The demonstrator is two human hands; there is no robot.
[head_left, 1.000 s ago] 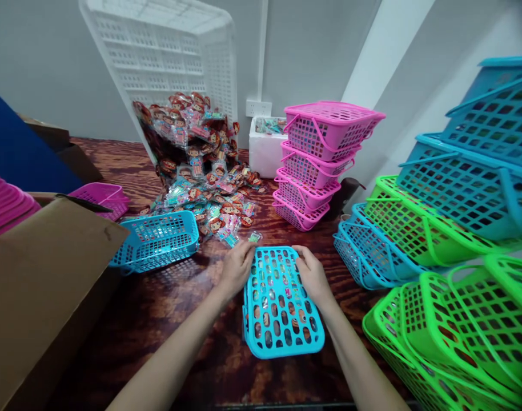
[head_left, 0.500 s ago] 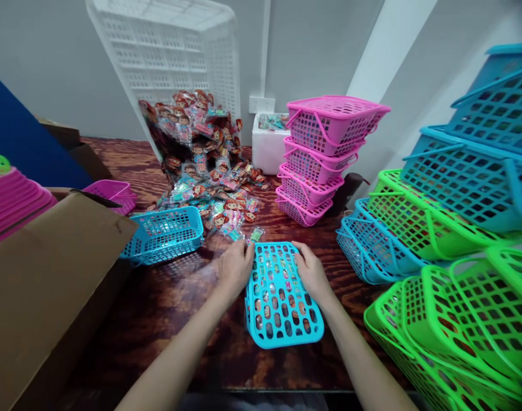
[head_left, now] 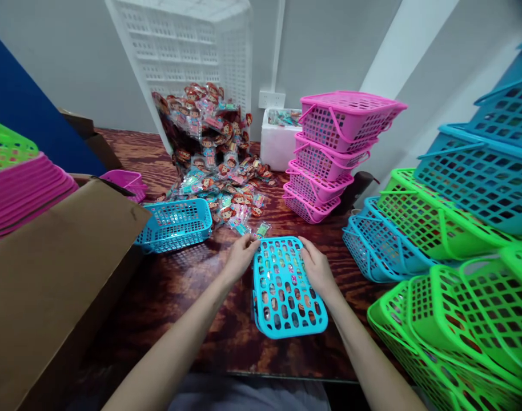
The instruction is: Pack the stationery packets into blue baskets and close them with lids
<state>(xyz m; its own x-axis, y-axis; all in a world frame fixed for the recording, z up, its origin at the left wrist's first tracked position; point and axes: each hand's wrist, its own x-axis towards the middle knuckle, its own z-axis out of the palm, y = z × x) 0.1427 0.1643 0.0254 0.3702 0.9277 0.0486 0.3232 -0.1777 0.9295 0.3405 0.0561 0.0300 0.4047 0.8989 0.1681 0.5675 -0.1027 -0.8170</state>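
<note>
In front of me a blue lidded basket [head_left: 289, 281] rests on the table, with colourful packets showing through the oval holes of its lid. My left hand [head_left: 240, 260] is closed on the far left corner of the lid. On the right, my right hand [head_left: 318, 267] grips the far part of the lid's edge, its fingertips partly hidden. Just beyond the basket lies a small packet with green contents [head_left: 263, 229]. An open blue basket [head_left: 175, 226] stands further left, beside a heap of plastic-wrapped doll-shaped packets [head_left: 231, 200].
A white crate [head_left: 179, 51] tilts behind the heap. Stacked pink baskets [head_left: 329, 154] stand right of it, near a white box [head_left: 278, 145]. Green baskets [head_left: 441, 319] and blue ones [head_left: 479, 177] crowd the right side. A cardboard box [head_left: 68, 274] occupies the left.
My view has shifted slightly, so most things appear a little further right and higher. Both hands stay on the lidded basket, which has barely moved relative to the table.
</note>
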